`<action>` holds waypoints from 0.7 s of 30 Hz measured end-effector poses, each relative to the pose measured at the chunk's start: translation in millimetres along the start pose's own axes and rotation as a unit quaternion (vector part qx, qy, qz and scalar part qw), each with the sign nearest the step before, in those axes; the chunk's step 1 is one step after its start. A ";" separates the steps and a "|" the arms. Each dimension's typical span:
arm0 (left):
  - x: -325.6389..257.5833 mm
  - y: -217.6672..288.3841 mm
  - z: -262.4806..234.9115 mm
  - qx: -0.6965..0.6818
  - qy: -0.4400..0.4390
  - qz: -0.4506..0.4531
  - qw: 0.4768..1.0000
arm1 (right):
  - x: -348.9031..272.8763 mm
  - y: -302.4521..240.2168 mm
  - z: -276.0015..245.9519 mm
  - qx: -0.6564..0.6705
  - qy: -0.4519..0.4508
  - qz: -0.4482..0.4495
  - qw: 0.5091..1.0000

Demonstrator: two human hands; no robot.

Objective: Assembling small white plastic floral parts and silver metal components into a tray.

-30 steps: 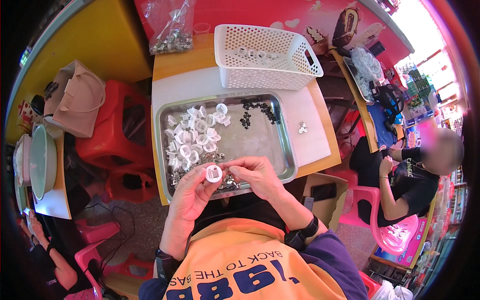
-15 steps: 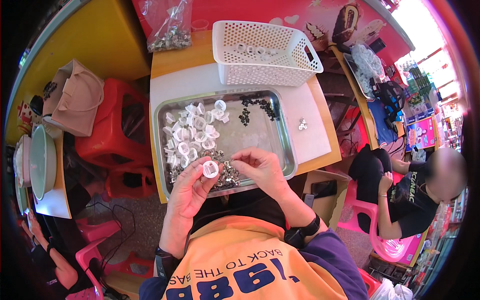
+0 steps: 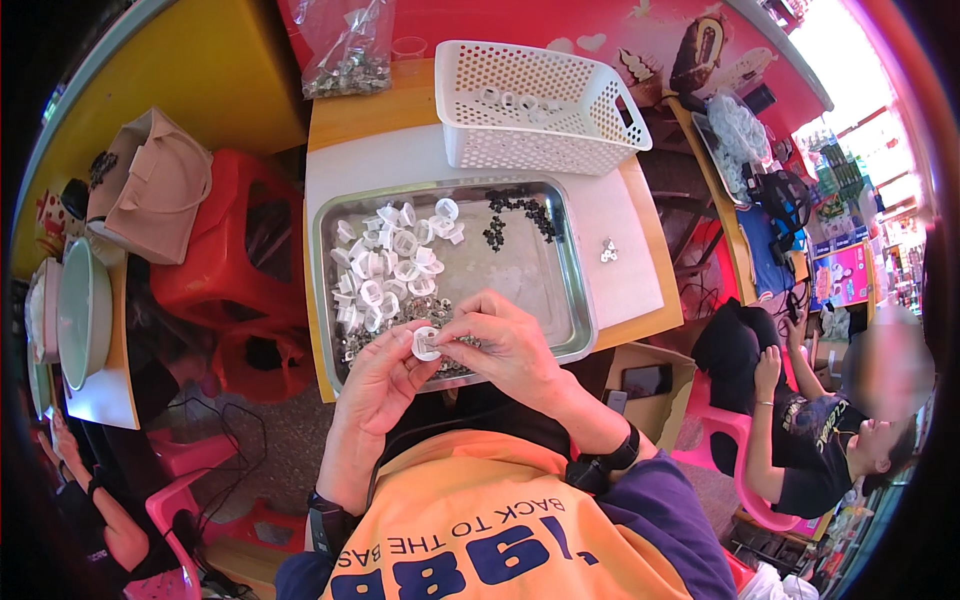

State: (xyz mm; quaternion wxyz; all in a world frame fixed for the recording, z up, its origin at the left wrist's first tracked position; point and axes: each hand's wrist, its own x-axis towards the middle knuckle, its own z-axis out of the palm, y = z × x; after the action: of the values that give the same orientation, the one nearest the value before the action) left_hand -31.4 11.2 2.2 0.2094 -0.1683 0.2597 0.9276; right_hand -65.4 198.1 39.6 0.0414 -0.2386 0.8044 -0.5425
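Observation:
Over the near edge of a steel tray point(image 3: 455, 188), my left hand point(image 3: 383, 378) grips a round white plastic housing point(image 3: 426, 343) with its open side up. My right hand point(image 3: 500, 345) is closed in a pinch, its fingertips at the housing; whatever small piece they hold is hidden. White plastic housings point(image 3: 375, 265) are heaped in the tray's left part. Small metal parts point(image 3: 357, 345) lie along its near left side, partly covered by my hands. Small black parts point(image 3: 522, 212) sit in the far right corner.
A white perforated basket point(image 3: 545, 150) with a few white pieces stands beyond the tray. Several small metal pieces point(image 3: 609, 250) lie on the white sheet to the right. A bag of metal parts point(image 3: 348, 70) rests at the far left. A person point(image 3: 800, 410) sits at right.
My right hand has moved left from above the metal parts to the white housing. My left hand still holds the housing in nearly the same place.

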 end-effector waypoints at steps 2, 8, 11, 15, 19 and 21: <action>-0.2 -0.5 -0.1 0.001 0.003 0.000 1.000 | 0.7 0.5 1.2 0.000 -0.010 0.010 1.000; -0.6 -2.5 -4.8 0.019 0.006 0.016 1.000 | 0.2 2.8 3.2 -0.041 -0.011 -0.032 0.999; -2.8 -1.6 -0.7 0.019 -0.006 0.010 1.000 | 1.4 4.0 1.2 -0.110 -0.007 -0.122 0.986; -1.4 -2.5 -0.9 0.044 0.000 0.017 0.999 | -0.3 2.9 1.1 -0.200 -0.001 -0.194 0.960; 1.4 -7.7 -5.1 0.074 0.035 0.032 0.996 | -3.0 0.5 3.6 -0.254 0.001 -0.215 0.943; -1.5 -5.9 0.8 0.048 0.015 0.022 0.998 | -3.5 0.0 4.7 -0.266 0.019 -0.236 0.934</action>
State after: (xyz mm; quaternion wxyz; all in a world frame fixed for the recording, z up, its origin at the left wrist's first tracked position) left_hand -27.5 15.8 1.0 0.1931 -0.1663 0.3111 0.9155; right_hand -60.7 195.6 37.0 -0.1682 -0.4135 0.8405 -0.3072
